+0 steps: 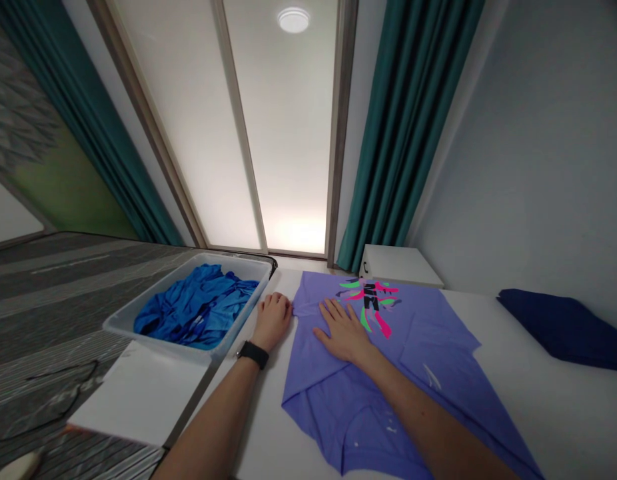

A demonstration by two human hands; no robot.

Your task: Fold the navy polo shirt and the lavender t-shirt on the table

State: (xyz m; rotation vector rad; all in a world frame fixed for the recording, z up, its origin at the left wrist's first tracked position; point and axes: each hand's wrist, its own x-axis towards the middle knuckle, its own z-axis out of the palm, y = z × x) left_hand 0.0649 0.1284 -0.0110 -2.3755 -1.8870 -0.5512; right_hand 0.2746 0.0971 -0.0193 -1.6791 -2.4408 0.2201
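A purple shirt with a pink, green and black print lies spread on the white table, a few creases running across it. On its upper left part my right hand rests flat, fingers spread. My left hand, with a black watch on the wrist, is at the shirt's left edge; its fingers are curled and its fingertips meet a small pinched bit of the purple fabric.
Left of the table, a clear plastic bin holds crumpled blue clothes and stands on a white surface. A folded dark blue cloth lies at the right. Behind the table is a white cabinet.
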